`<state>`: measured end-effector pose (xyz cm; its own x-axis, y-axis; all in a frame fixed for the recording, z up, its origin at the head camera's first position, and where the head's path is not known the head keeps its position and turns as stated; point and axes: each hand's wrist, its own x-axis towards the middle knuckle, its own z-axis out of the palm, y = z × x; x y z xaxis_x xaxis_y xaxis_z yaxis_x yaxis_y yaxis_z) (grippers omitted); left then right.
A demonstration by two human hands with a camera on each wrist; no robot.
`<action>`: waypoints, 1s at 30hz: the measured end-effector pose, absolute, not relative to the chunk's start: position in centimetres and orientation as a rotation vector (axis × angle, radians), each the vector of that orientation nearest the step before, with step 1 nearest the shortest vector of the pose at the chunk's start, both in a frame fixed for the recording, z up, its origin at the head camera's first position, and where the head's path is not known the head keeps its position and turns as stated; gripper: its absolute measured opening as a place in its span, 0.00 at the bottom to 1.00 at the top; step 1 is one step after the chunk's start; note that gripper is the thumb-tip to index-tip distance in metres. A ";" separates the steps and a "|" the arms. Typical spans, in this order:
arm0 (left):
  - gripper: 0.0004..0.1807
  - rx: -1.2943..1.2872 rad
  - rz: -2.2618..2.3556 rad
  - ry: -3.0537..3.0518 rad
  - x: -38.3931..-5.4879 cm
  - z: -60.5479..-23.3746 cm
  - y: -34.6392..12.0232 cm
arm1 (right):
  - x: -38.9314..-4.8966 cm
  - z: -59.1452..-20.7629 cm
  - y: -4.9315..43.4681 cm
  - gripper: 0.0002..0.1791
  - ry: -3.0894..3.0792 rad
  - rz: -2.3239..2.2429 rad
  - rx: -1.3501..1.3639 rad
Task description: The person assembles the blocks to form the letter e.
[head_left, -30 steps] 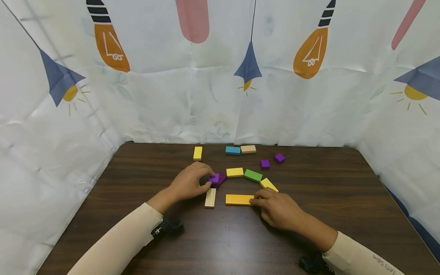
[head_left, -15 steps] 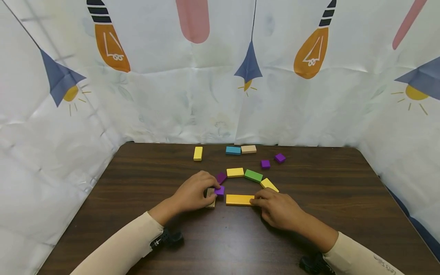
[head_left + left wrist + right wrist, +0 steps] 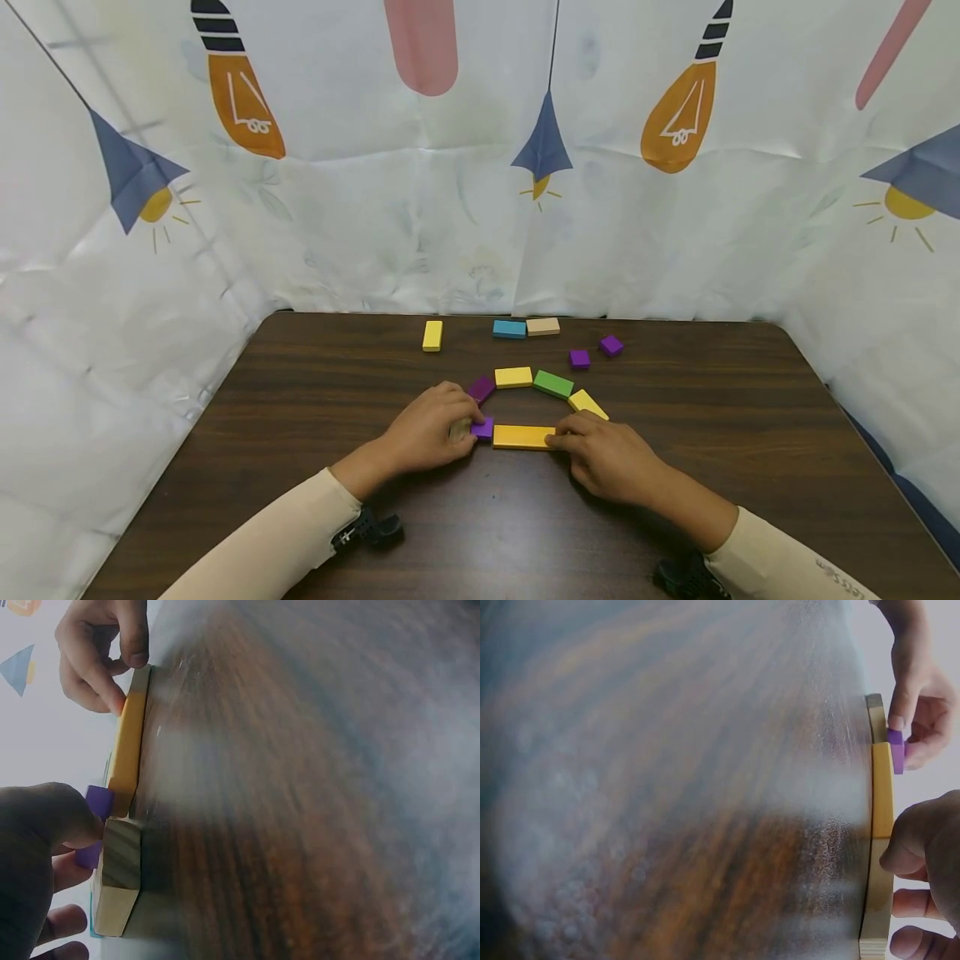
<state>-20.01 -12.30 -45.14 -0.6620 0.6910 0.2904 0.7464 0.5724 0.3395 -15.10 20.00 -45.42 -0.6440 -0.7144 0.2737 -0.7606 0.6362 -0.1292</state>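
In the head view my left hand [image 3: 431, 429] pinches a small purple block [image 3: 482, 429] between thumb and fingertips. That block sits at the joint between a pale wooden block [image 3: 121, 855] and the left end of a long yellow block [image 3: 522, 437]; I cannot tell whether it rests on them or hangs just above. My right hand [image 3: 611, 458] grips the yellow block's right end with thumb and finger. Another pale wooden block [image 3: 877, 900], shown in the right wrist view, butts against that end under my right hand, hidden in the head view.
A dark purple block [image 3: 482, 389], a yellow block [image 3: 513, 377], a green block [image 3: 552, 384] and another yellow block [image 3: 588, 404] curve behind the hands. Farther back lie an upright-looking yellow block [image 3: 432, 336], a blue block [image 3: 509, 329], a pale block [image 3: 543, 327] and two purple cubes [image 3: 579, 359].
My left hand has brought the purple block toward me and slightly right, from beside the dark purple block down to the yellow block's left end. The right hand has stayed in place.
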 end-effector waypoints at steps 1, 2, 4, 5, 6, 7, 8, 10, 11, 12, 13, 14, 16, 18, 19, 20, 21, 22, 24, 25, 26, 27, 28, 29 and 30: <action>0.10 -1.231 -0.660 -2.674 -20.0 -45.2 -12.3 | -15.1 -45.4 20.0 0.20 -2.660 0.345 1.213; 0.10 -1.233 -0.653 -2.675 -20.0 -45.2 -12.3 | -15.1 -45.4 20.0 0.20 -2.660 0.344 1.213; 0.10 -1.239 -0.638 -2.671 -20.0 -45.3 -12.3 | -15.1 -45.5 20.0 0.20 -2.661 0.342 1.213; 0.10 -1.240 -0.629 -2.669 -20.0 -45.3 -12.2 | -15.1 -45.5 20.0 0.20 -2.662 0.344 1.214; 0.10 -1.244 -0.623 -2.664 -20.0 -45.4 -12.2 | -15.1 -45.5 20.0 0.20 -2.661 0.345 1.214; 0.10 -1.249 -0.616 -2.661 -20.0 -45.4 -12.2 | -15.1 -45.5 20.0 0.20 -2.661 0.347 1.213; 0.10 -1.252 -0.607 -2.659 -20.0 -45.4 -12.1 | -15.1 -45.5 20.1 0.20 -2.660 0.349 1.212; 0.10 -1.259 -0.585 -2.661 -20.0 -45.4 -12.0 | -15.1 -45.6 20.1 0.20 -2.659 0.354 1.212; 0.10 -1.262 -0.578 -2.662 -19.9 -45.4 -12.0 | -15.1 -45.6 20.1 0.20 -2.658 0.355 1.211; 0.10 -1.265 -0.570 -2.663 -19.9 -45.4 -12.0 | -15.1 -45.6 20.1 0.20 -2.657 0.357 1.211; 0.10 -1.265 -0.563 -2.666 -19.9 -45.4 -11.9 | -15.1 -45.6 20.1 0.20 -2.656 0.358 1.210; 0.10 -1.264 -0.559 -2.668 -19.8 -45.4 -11.9 | -15.1 -45.6 20.1 0.20 -2.654 0.359 1.211; 0.10 -1.261 -0.555 -2.672 -19.8 -45.4 -11.9 | -15.1 -45.6 20.1 0.20 -2.651 0.359 1.211; 0.10 -1.257 -0.553 -2.672 -19.8 -45.4 -11.8 | -15.1 -45.6 20.1 0.20 -2.649 0.360 1.211; 0.10 -1.255 -0.552 -2.672 -19.7 -45.4 -11.8 | -15.1 -45.6 20.1 0.20 -2.649 0.360 1.211; 0.09 -1.254 -0.550 -2.670 -19.8 -45.4 -11.8 | -15.1 -45.6 20.0 0.20 -2.649 0.361 1.210; 0.09 -1.253 -0.548 -2.668 -19.8 -45.4 -11.8 | -15.1 -45.6 20.0 0.20 -2.649 0.361 1.210; 0.09 -1.251 -0.548 -2.665 -19.8 -45.4 -11.8 | -15.1 -45.6 20.0 0.20 -2.650 0.363 1.210; 0.09 -1.248 -0.547 -2.661 -19.8 -45.4 -11.7 | -15.1 -45.5 20.0 0.20 -2.652 0.365 1.211; 0.09 -1.246 -0.546 -2.659 -19.8 -45.5 -11.7 | -15.1 -45.5 20.0 0.20 -2.652 0.364 1.211; 0.09 -1.244 -0.546 -2.657 -19.8 -45.5 -11.7 | -15.1 -45.5 20.0 0.20 -2.653 0.363 1.211; 0.09 -1.243 -0.547 -2.655 -19.8 -45.5 -11.7 | -15.1 -45.4 20.0 0.20 -2.654 0.362 1.212; 0.09 -1.243 -0.549 -2.653 -19.8 -45.5 -11.7 | -15.1 -45.4 20.0 0.20 -2.655 0.359 1.212; 0.09 -1.244 -0.550 -2.652 -19.8 -45.5 -11.8 | -15.1 -45.4 20.0 0.20 -2.656 0.356 1.213; 0.09 -1.243 -0.550 -2.651 -19.8 -45.4 -11.8 | -15.1 -45.4 20.0 0.20 -2.656 0.355 1.213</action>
<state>-19.82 -11.78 -45.45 -0.6410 0.7079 0.2967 0.7675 0.5863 0.2592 -15.14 20.02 -45.39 -0.6433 -0.7134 0.2779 -0.7613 0.6344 -0.1338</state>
